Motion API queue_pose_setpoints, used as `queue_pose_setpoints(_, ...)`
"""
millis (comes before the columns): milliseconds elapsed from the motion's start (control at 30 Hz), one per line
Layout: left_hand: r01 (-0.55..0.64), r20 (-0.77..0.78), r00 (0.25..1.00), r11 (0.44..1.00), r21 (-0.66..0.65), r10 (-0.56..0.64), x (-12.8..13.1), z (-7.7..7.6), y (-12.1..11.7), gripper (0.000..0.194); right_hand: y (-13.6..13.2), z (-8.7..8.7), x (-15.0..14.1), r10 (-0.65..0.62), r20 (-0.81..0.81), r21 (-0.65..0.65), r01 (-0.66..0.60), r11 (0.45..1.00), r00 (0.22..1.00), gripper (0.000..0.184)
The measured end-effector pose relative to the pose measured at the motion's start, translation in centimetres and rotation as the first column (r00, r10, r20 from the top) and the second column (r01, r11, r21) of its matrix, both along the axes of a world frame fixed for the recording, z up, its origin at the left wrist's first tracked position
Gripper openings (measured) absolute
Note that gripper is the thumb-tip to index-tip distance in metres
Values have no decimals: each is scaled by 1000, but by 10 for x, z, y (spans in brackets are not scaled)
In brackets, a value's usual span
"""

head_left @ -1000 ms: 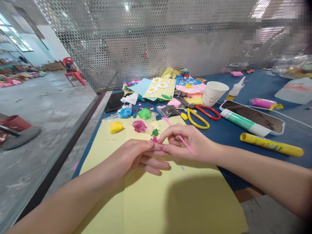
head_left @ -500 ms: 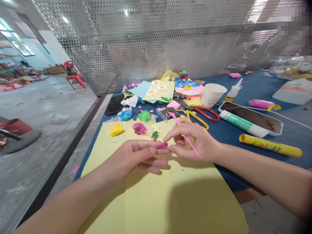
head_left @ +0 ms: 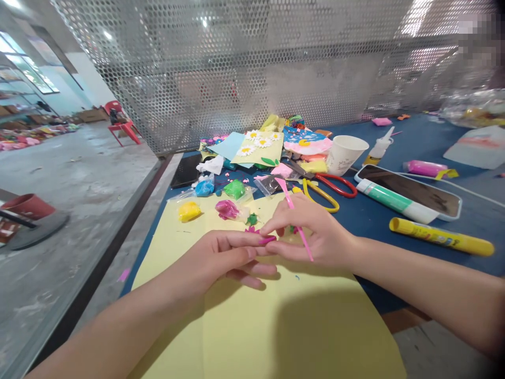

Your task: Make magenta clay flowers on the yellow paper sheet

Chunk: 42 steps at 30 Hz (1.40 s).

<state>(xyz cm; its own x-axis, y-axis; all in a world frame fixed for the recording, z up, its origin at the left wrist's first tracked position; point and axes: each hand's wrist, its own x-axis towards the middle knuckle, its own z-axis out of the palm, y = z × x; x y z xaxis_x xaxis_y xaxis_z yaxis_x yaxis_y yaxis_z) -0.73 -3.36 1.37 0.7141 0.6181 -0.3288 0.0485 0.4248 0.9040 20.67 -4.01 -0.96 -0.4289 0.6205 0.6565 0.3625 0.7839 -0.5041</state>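
Head view: two bare hands meet over a sheet of yellow paper (head_left: 236, 326) spread on a blue desk (head_left: 366, 216).
Magenta clay piece (head_left: 268, 239): small and elongated, lying at the left index fingertip, where the right fingertips meet it.
Left hand (head_left: 224, 255): fingers extended, thumb apart from the clay; it appears to support rather than clamp.
Right hand (head_left: 315, 226): curled around a slanting pink tool (head_left: 301, 231), with thumb and index tips close about the clay; how firmly they press cannot be told.
Magenta flower shape (head_left: 251, 229): just beyond the left fingers, partly hidden by them.
Clay supply: a magenta packet (head_left: 226, 209) on the paper, beside a small green piece (head_left: 251, 218).
Good technique: light, even pressure should suit soft clay; the left index is best held steady as a backing, the tool's ends clear of the piece, and the knuckles off the flower shape.
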Motion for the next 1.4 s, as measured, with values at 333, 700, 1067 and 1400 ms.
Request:
queue_pose_setpoints(333,41,-53,998,999,10,-41,2,1,-1,19,1,-3,-5,54,-4,-36,-54,998,999,5)
queue_pose_setpoints(700,41,-63,997,999,5,-40,3,0,0,19,1,0,-8,63,-38,-11,-63,998,997,6)
queue_pose_setpoints(1067,-26,-13,1000,1000,2,26,1,0,1,22,5,-2,6,30,-17,-34,-30,999,999,5)
queue_pose_setpoints(1400,-57,-109,992,997,44,61,2,4,0,30,4,-2,5,6,-60,-34,-8,999,998,8)
